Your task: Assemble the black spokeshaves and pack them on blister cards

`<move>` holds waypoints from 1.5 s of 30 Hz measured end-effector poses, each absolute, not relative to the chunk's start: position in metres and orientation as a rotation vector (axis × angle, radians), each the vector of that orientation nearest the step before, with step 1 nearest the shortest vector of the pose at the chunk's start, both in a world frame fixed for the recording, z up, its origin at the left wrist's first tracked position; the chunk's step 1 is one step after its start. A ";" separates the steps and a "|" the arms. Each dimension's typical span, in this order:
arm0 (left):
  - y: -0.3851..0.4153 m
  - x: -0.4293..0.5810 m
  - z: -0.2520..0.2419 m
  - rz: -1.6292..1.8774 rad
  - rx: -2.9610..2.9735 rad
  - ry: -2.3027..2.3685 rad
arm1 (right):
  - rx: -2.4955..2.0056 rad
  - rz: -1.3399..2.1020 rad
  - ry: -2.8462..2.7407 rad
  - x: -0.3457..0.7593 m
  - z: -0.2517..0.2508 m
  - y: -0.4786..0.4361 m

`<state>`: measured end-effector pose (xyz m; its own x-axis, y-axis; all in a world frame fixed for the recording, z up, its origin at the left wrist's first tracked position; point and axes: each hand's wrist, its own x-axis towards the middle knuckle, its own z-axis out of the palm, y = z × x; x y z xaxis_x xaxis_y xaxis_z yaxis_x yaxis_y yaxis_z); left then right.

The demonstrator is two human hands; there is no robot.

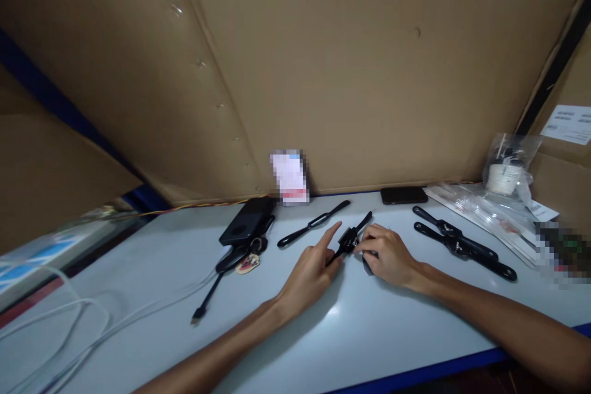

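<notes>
My left hand (pixel 310 268) grips the tool (pixel 349 239) over the white table (pixel 392 332); my right hand (pixel 390 255) touches its middle, whether clamped I can't tell. Cardboard (pixel 323 74) stands behind, blue edging (pixel 438 370) in front.

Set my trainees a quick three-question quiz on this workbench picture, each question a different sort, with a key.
1. True or false: the left hand holds a black tool with its index finger extended.
2. How many other black tools lie on the table?
3. Which lies to the right of the right hand? A: white cable; B: clear plastic bags; C: USB plug.

Key: 1. True. 2. Three. 3. B.
</notes>
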<state>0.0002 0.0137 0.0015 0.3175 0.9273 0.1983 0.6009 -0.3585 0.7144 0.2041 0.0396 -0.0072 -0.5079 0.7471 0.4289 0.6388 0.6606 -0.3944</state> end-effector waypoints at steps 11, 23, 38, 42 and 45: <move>0.014 0.000 0.001 0.830 2.069 1.356 | -1.143 0.215 -2.260 0.205 -0.010 0.041; 0.014 -0.001 0.000 0.833 2.072 1.351 | -1.058 0.235 -2.314 0.206 -0.009 0.040; 0.019 -0.011 -0.002 0.764 2.327 1.523 | -1.238 0.219 -2.193 0.202 -0.003 0.037; 0.022 -0.014 0.003 0.805 2.344 1.604 | -1.189 0.198 -2.351 0.195 0.001 0.036; 0.022 -0.013 0.003 0.824 2.358 1.580 | -1.148 0.181 -2.422 0.191 0.004 0.034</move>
